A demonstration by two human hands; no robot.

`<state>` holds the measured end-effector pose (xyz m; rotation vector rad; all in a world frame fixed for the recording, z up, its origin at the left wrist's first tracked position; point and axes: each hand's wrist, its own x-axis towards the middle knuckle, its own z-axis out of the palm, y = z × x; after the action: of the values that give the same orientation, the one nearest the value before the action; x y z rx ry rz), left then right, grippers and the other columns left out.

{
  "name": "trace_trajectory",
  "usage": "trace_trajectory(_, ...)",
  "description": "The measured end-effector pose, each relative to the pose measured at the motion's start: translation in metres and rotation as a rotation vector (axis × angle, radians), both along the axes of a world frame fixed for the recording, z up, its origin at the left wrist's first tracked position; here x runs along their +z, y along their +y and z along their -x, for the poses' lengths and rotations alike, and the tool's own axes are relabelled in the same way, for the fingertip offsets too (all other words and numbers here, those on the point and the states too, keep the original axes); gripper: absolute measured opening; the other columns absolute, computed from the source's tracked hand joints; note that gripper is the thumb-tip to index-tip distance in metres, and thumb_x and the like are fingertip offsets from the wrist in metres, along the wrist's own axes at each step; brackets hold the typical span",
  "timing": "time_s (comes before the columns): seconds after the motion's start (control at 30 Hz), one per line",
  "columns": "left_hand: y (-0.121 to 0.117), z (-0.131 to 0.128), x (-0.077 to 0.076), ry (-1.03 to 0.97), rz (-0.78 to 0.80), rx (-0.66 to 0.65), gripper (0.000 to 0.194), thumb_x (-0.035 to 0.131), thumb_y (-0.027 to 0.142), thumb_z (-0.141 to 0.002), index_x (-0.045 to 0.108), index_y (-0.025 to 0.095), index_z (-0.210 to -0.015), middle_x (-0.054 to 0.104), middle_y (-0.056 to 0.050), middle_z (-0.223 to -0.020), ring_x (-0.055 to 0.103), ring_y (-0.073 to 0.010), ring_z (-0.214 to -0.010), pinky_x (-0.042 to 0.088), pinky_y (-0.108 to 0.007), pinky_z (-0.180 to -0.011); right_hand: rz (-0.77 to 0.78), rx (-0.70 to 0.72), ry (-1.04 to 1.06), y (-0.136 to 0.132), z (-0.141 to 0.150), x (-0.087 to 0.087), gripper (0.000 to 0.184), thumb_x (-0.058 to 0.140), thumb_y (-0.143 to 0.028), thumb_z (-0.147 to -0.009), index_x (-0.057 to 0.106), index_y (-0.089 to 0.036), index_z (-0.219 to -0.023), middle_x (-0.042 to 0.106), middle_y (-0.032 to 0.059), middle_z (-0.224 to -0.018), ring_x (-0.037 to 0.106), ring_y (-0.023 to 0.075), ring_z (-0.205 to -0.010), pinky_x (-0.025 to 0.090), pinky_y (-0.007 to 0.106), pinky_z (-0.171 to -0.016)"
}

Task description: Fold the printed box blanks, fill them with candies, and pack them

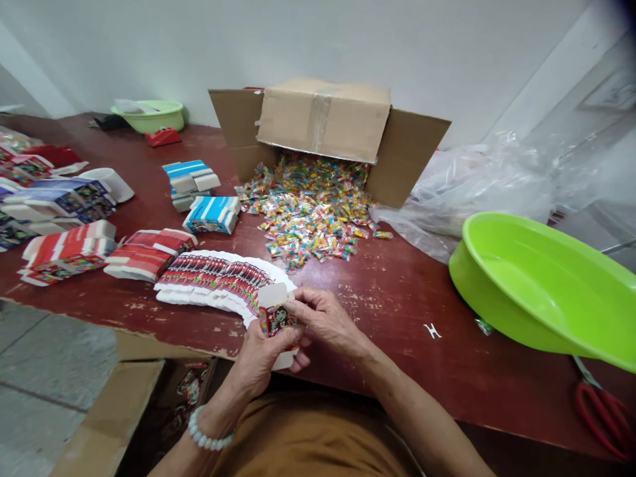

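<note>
Small printed carton [276, 319] is sitting between both hands at the near edge of the counter [397, 291], its top flap standing open. Left hand [261, 358] is gripping it from below; right hand [325, 321] is pinching its upper side. Flat cartons [213, 278] are fanning out just behind, wrapped candies [311, 212] spilling from a cardboard box [322, 122] farther back.

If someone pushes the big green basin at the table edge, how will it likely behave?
The green basin looks like thin plastic with nothing visible inside, so probably light and easy to slide. It sits tilted over the table edge, so it may tip off.
</note>
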<state>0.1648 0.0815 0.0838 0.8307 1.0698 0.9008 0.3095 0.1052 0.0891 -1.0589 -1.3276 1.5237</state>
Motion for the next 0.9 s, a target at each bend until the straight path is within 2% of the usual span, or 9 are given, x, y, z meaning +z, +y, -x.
trace_trajectory(0.07, 0.003, 0.002, -0.002, -0.009, 0.024, -0.046, 0.037, 0.087, 0.039, -0.065, 0.068, 0.014, -0.084, 0.07, -0.003, -0.06, 0.063, -0.0177, -0.044, 0.051, -0.025, -0.04, -0.003, -0.017, -0.043, 0.001, 0.001, -0.003, 0.037, 0.061, -0.054, -0.088, 0.068, -0.017, -0.088, 0.058, -0.0022, -0.063, 0.049, 0.0097, -0.047, 0.038, 0.021, -0.045)
trace_trajectory(0.13, 0.007, 0.006, -0.004, 0.016, 0.0, -0.068, 0.039, 0.086, 0.04, -0.067, 0.068, 0.014, -0.088, 0.073, -0.004, -0.069, 0.068, -0.0178, -0.056, 0.056, -0.025, -0.052, -0.092, -0.083, -0.127, 0.003, 0.001, -0.005, 0.035, 0.059, -0.05, -0.089, 0.067, -0.018, -0.079, 0.057, -0.0014, -0.064, 0.052, 0.0115, -0.055, 0.04, 0.022, -0.051)
trace_trajectory(0.23, 0.011, 0.009, -0.005, 0.057, -0.13, 0.04, 0.041, 0.085, 0.038, -0.07, 0.065, 0.016, -0.099, 0.077, -0.006, -0.092, 0.072, -0.0184, -0.082, 0.058, -0.025, -0.075, -0.238, -0.164, -0.238, 0.008, -0.003, -0.003, 0.033, 0.055, -0.044, -0.09, 0.066, -0.018, -0.073, 0.061, 0.0003, -0.07, 0.056, 0.0144, -0.068, 0.042, 0.025, -0.063)
trace_trajectory(0.33, 0.005, 0.006, 0.0, 0.074, -0.234, 0.234, 0.058, 0.086, 0.034, -0.068, 0.053, 0.024, -0.114, 0.076, 0.0, -0.089, 0.072, -0.0177, -0.076, 0.06, -0.027, -0.07, -0.211, -0.177, -0.195, 0.01, -0.003, -0.003, 0.026, 0.056, -0.041, -0.09, 0.068, -0.019, -0.097, 0.062, -0.0011, -0.073, 0.057, 0.0149, -0.07, 0.043, 0.026, -0.067)
trace_trajectory(0.4, 0.0, 0.001, 0.007, 0.094, -0.267, 0.299, 0.069, 0.086, 0.03, -0.068, 0.046, 0.028, -0.125, 0.074, 0.002, -0.087, 0.071, -0.0166, -0.068, 0.059, -0.027, -0.064, -0.139, -0.215, -0.092, 0.008, 0.0, -0.006, 0.039, 0.063, -0.04, -0.086, 0.059, -0.019, -0.119, 0.061, -0.0036, -0.072, 0.057, 0.0142, -0.067, 0.044, 0.026, -0.066)
trace_trajectory(0.47, -0.005, -0.002, 0.013, 0.103, -0.275, 0.309, 0.072, 0.084, 0.028, -0.069, 0.047, 0.029, -0.13, 0.074, 0.0, -0.095, 0.072, -0.0174, -0.074, 0.059, -0.026, -0.067, -0.096, -0.268, -0.001, 0.006, 0.005, -0.012, 0.048, 0.068, -0.04, -0.082, 0.054, -0.019, -0.123, 0.061, -0.0043, -0.074, 0.057, 0.0133, -0.066, 0.045, 0.025, -0.065)
trace_trajectory(0.6, -0.002, 0.001, 0.012, 0.071, -0.228, 0.256, 0.054, 0.085, 0.033, -0.069, 0.058, 0.024, -0.116, 0.074, -0.005, -0.103, 0.073, -0.0201, -0.079, 0.059, -0.026, -0.068, -0.105, -0.28, 0.069, 0.003, 0.009, -0.02, 0.029, 0.07, -0.041, -0.08, 0.065, -0.019, -0.099, 0.062, -0.0014, -0.079, 0.055, 0.0124, -0.068, 0.046, 0.025, -0.066)
trace_trajectory(0.73, 0.004, 0.009, 0.003, -0.014, -0.137, 0.141, 0.048, 0.083, 0.039, -0.073, 0.054, 0.024, -0.108, 0.074, -0.003, -0.09, 0.07, -0.018, -0.066, 0.057, -0.026, -0.057, 0.001, -0.217, 0.098, 0.009, 0.001, -0.016, 0.029, 0.074, -0.044, -0.075, 0.068, -0.016, -0.08, 0.064, -0.0004, -0.074, 0.055, 0.0125, -0.067, 0.046, 0.026, -0.067)
trace_trajectory(0.9, 0.003, 0.013, -0.002, 0.077, -0.235, 0.05, 0.03, 0.074, 0.041, -0.083, 0.058, 0.022, -0.1, 0.069, 0.001, -0.083, 0.065, -0.0133, -0.069, 0.055, -0.022, -0.062, 0.127, -0.114, 0.185, 0.02, -0.01, -0.013, 0.039, 0.087, -0.036, -0.06, 0.068, -0.017, -0.088, 0.063, -0.003, -0.073, 0.056, 0.011, -0.065, 0.047, 0.025, -0.066)
